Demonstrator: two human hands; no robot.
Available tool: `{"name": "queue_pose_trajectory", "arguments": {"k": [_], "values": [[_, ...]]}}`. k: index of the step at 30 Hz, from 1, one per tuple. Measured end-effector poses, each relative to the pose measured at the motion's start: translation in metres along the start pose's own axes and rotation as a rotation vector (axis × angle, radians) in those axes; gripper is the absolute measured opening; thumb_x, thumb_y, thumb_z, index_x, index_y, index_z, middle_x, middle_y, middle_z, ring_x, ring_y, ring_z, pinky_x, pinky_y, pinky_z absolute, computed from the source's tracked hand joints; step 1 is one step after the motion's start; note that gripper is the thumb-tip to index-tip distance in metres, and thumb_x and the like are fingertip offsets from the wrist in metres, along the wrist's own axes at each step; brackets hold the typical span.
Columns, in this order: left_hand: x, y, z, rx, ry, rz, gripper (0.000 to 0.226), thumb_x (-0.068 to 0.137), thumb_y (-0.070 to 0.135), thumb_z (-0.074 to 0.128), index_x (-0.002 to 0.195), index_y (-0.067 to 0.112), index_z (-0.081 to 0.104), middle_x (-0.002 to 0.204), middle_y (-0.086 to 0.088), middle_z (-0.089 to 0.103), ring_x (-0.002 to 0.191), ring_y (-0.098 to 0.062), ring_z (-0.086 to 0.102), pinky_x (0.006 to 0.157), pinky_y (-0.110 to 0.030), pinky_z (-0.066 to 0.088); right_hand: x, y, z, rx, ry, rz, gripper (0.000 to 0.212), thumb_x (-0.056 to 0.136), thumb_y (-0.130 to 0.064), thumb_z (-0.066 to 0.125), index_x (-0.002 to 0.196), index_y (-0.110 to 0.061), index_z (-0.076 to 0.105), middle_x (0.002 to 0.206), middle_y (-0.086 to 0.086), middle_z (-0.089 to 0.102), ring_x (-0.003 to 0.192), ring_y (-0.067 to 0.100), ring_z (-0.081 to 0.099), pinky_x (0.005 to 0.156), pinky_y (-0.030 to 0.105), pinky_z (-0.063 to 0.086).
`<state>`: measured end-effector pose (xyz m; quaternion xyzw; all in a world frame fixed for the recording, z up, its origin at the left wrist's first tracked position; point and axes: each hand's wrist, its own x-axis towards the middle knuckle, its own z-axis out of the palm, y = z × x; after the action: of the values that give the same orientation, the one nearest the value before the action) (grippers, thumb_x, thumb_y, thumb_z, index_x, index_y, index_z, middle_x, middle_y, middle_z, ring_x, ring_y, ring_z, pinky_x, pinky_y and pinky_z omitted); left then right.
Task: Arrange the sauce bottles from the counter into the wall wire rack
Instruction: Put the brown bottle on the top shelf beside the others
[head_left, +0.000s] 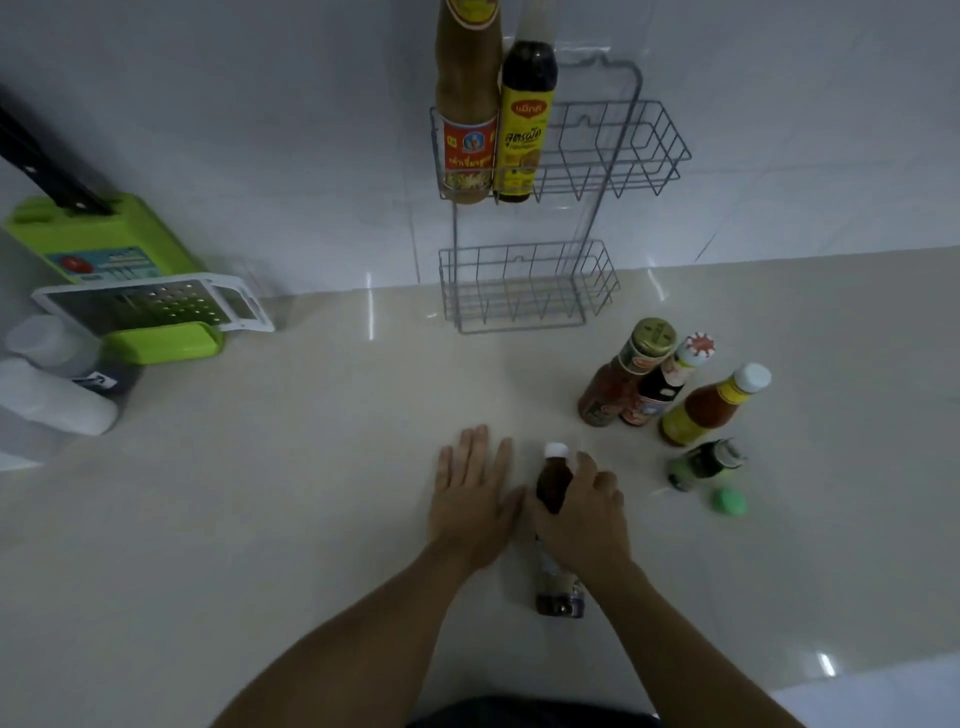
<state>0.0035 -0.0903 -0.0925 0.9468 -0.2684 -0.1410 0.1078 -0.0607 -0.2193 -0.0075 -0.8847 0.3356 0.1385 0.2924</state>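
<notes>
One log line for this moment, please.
right hand: grips dark bottle | left hand: open | wire rack: two bottles in top basket

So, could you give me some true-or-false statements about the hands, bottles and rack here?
1. The right hand grips a dark bottle. True.
2. The left hand holds a bottle too. False: it is open, with its fingers straight, and holds nothing.
3. The upper basket holds a brown bottle and a yellow-label bottle. True.
4. The lower basket is full of bottles. False: no bottle is in it.
5. The green cap is screwed onto a bottle. False: it lies loose on the counter.
</notes>
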Motion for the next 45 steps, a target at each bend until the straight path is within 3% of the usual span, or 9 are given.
{"name": "queue_pose_trajectory", "arguments": {"k": [7, 12, 16, 20, 24, 27, 34, 38, 45], "values": [[-0.001, -0.003, 0.009, 0.065, 0.056, 0.007, 0.069, 0.100, 0.059, 0.017, 0.159, 0.024, 0.009, 0.166, -0.011, 0.001, 0.153, -0.029, -0.005, 0.120, -0.049, 0.000, 0.002, 0.017, 0.016, 0.173, -0.087, 0.049, 0.058, 0.089, -0.051, 0.063, 0.134, -0.022, 0.042, 0.105, 0.002, 0.049, 0.086, 0.023, 0.053, 0.075, 0.031, 0.042], [-0.001, -0.006, 0.008, 0.067, 0.042, 0.014, 0.069, 0.100, 0.060, 0.014, 0.159, 0.025, 0.007, 0.166, -0.011, 0.001, 0.153, -0.030, -0.004, 0.120, -0.049, 0.000, 0.009, 0.021, 0.012, 0.250, -0.144, -0.006, 0.061, 0.084, -0.042, 0.071, 0.138, -0.027, 0.046, 0.114, 0.001, 0.064, 0.098, 0.022, 0.061, 0.077, 0.031, 0.045], [-0.003, -0.004, 0.002, 0.034, 0.011, 0.020, 0.077, 0.091, 0.066, -0.007, 0.158, 0.029, -0.005, 0.165, -0.007, -0.012, 0.151, -0.027, -0.017, 0.122, -0.047, -0.005, 0.007, 0.018, 0.001, 0.649, -0.101, -0.045, 0.059, 0.082, -0.032, 0.079, 0.134, -0.036, 0.051, 0.123, -0.002, 0.066, 0.107, 0.017, 0.066, 0.089, 0.037, 0.057], [-0.002, -0.006, -0.011, 0.025, -0.014, 0.035, 0.075, 0.091, 0.060, 0.000, 0.158, 0.027, 0.000, 0.166, -0.005, -0.009, 0.152, -0.024, -0.013, 0.123, -0.044, -0.003, 0.004, -0.004, -0.025, 0.928, -0.131, -0.170, 0.050, 0.084, -0.009, 0.078, 0.123, -0.035, 0.059, 0.118, 0.004, 0.072, 0.105, 0.017, 0.071, 0.088, 0.041, 0.060], [0.012, -0.012, -0.025, -0.049, 0.047, -0.009, 0.058, 0.096, 0.038, 0.036, 0.151, 0.018, 0.034, 0.159, -0.003, 0.032, 0.148, -0.021, 0.026, 0.118, -0.035, 0.023, 0.004, -0.036, -0.057, 1.012, -0.082, -0.301, 0.057, 0.086, -0.006, 0.075, 0.137, -0.020, 0.054, 0.124, 0.002, 0.070, 0.113, 0.017, 0.068, 0.095, 0.043, 0.057], [0.031, -0.015, -0.055, -0.177, 0.175, -0.057, 0.034, 0.092, 0.027, 0.047, 0.123, 0.019, 0.059, 0.121, -0.005, 0.065, 0.110, -0.025, 0.061, 0.090, -0.033, 0.046, 0.006, -0.065, -0.090, 1.038, -0.011, -0.415, 0.063, 0.085, -0.002, 0.075, 0.141, -0.017, 0.050, 0.130, 0.004, 0.067, 0.119, 0.019, 0.065, 0.098, 0.044, 0.055], [0.082, -0.010, -0.166, -0.510, 0.586, -0.071, 0.060, 0.092, 0.017, 0.057, 0.147, 0.011, 0.036, 0.134, -0.009, 0.050, 0.116, -0.025, 0.056, 0.093, -0.040, 0.052, 0.011, -0.134, -0.182, 1.047, 0.138, -0.650, 0.056, 0.088, 0.000, 0.072, 0.137, -0.012, 0.050, 0.128, 0.011, 0.066, 0.113, 0.016, 0.068, 0.088, 0.030, 0.059], [0.114, -0.008, -0.228, -0.564, 0.740, -0.061, 0.074, 0.089, 0.015, 0.061, 0.153, 0.006, 0.023, 0.151, -0.013, 0.033, 0.134, -0.027, 0.043, 0.109, -0.037, 0.042, 0.031, -0.166, -0.230, 0.954, 0.286, -0.758, 0.062, 0.079, -0.010, 0.079, 0.134, -0.010, 0.050, 0.126, 0.011, 0.066, 0.115, 0.020, 0.067, 0.095, 0.040, 0.058], [0.141, -0.001, -0.276, -0.667, 0.643, 0.010, 0.077, 0.086, 0.023, 0.060, 0.153, 0.016, 0.023, 0.149, -0.008, 0.039, 0.130, -0.025, 0.048, 0.108, -0.043, 0.045, 0.066, -0.208, -0.273, 0.806, 0.577, -0.822, 0.074, 0.071, -0.024, 0.082, 0.136, -0.012, 0.051, 0.124, 0.004, 0.065, 0.110, 0.011, 0.065, 0.090, 0.034, 0.059]]}}
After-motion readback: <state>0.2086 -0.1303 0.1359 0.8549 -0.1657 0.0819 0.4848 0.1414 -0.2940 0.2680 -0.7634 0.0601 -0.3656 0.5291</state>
